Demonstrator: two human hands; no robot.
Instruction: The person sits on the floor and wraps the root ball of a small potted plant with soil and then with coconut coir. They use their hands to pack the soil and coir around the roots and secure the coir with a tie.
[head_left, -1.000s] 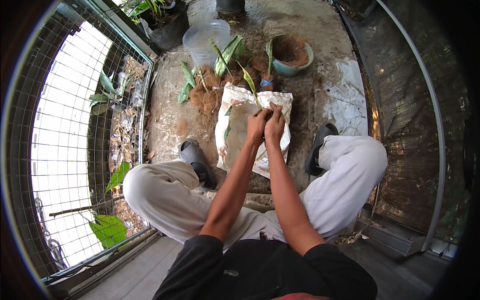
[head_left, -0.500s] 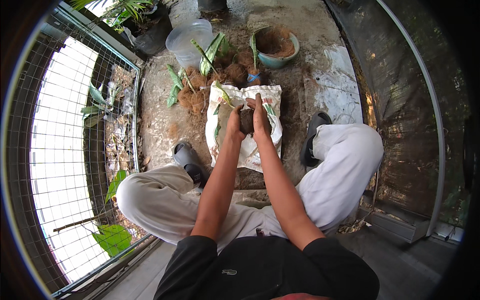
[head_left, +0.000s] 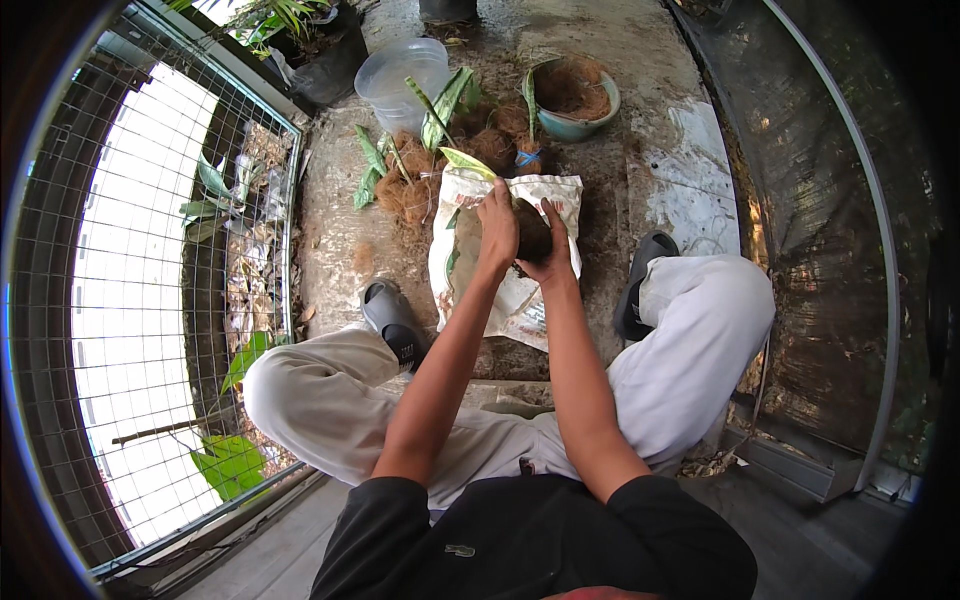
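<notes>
A dark, rounded ball of soil [head_left: 533, 230] is pressed between my two palms above a white printed sack [head_left: 515, 318]. My left hand [head_left: 498, 228] lies along its left side with fingers stretched forward. Cupped under and along its right side is my right hand [head_left: 551, 252]. A yellow-green leaf [head_left: 468, 163] sticks out just beyond my left fingertips; whether it is joined to the ball I cannot tell. Beyond the sack lie several brown fibre-wrapped root balls [head_left: 405, 198], some with upright mottled leaves [head_left: 447, 108]. One of them has a blue tie [head_left: 528, 158].
A clear plastic tub [head_left: 402, 75] stands at the far left, and a teal pot [head_left: 578, 128] with brown fibre at the far right. Wire mesh [head_left: 150, 300] runs along the left, dark netting [head_left: 815, 250] along the right. My shoes [head_left: 390, 318] flank the sack.
My hands have turned around the soil ball: the left has come over its left side, the right has shifted lower and under it. The view has moved slightly.
</notes>
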